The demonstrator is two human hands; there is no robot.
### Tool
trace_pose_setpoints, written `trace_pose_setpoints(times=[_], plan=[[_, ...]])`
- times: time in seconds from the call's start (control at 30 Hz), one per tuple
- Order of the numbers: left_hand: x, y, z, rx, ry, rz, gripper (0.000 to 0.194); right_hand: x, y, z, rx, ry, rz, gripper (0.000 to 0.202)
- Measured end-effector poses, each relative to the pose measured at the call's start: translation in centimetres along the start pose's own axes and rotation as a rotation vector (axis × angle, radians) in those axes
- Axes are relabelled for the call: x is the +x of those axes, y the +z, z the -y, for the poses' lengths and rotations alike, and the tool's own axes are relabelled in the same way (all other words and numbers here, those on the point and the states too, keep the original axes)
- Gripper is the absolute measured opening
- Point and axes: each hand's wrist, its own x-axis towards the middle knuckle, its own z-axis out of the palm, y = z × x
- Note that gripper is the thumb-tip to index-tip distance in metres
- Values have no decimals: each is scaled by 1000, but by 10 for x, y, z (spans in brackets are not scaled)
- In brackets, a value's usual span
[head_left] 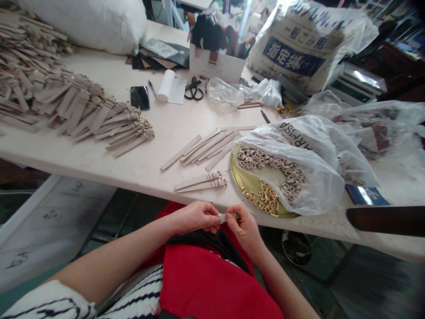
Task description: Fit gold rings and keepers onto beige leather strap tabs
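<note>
Just off the table's front edge, my left hand (203, 216) and my right hand (243, 226) are both closed on one beige strap (222, 217). Fingers cover most of the strap; its buckle end lies at my right fingers, partly hidden. Beyond my hands, two or so finished-looking straps with gold buckles (201, 181) lie on the table. Several plain beige strips (209, 148) are spread behind them. To the right is a gold round tray (236, 175) with beige loops (292, 179) and small gold buckles (267, 197).
A big heap of beige straps (76, 102) covers the table's left. Farther back are a phone (140, 97), a paper roll (165, 86), black scissors (194, 91) and a white box (212, 64). A clear plastic bag (318, 155) overlaps the tray; a printed sack (299, 48) stands behind.
</note>
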Motion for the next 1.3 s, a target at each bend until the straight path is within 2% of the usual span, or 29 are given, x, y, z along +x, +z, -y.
trace_pose_setpoints(times=[0.2,0.33,0.57,0.83,0.97,1.1,1.3], plan=[[-2,4,-1,57,39,-55,27,-1,1,1,-37,-57,73,6],[-2,6,-3,133,61,-50,25,-3,1,0,9,-69,69,7],[-6,-8,-8,321,72,75,35,-1,6,8,-112,-139,-23,8],[-7,7,-9,404,108,-17,30,-2,11,3,-277,-192,-74,12],[-8,3,-10,532,145,-45,33,-5,11,2,-260,-224,-38,12],[-9,1,-13,681,168,-55,37,-5,14,4,-309,-252,-85,14],[-5,8,-13,605,143,-74,30,-4,16,3,-354,-346,-110,17]])
